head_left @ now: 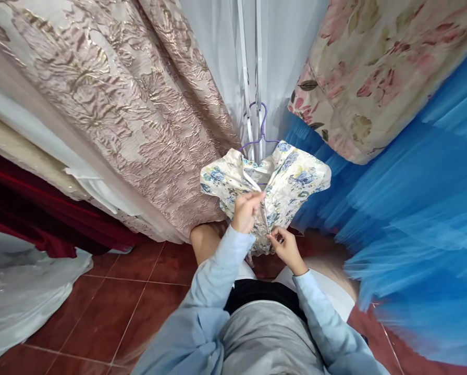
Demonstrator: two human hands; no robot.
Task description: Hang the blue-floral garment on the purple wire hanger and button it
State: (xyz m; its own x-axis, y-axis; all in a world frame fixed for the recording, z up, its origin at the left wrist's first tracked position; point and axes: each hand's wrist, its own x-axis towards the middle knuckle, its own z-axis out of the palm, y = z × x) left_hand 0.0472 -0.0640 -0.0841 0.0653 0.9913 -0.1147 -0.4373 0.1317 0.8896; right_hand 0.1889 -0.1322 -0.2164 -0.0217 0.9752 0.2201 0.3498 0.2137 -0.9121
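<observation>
A white short-sleeved top with blue flowers (304, 174) hangs in front of me on a purple wire hanger (263, 122). Its front is parted in a V that narrows downward into a long slit. My left hand (248, 211) is closed, thumb and fingers pinching the fabric edge near the bottom of the V. Lower down, my right hand (287, 251) pinches the slit's lower end between thumb and forefinger. Whether a zip pull or button sits in those fingers is too small to tell. The garment's lower part bunches above my lap.
A pink and gold brocade dress (151, 104) hangs close on the left, with a dark red garment (41, 208) beyond it. To the right hang a pink floral garment (374, 78) and blue tulle (421, 198). White straps (246, 62) run down behind the hanger. Red tiles (139, 297) cover the floor.
</observation>
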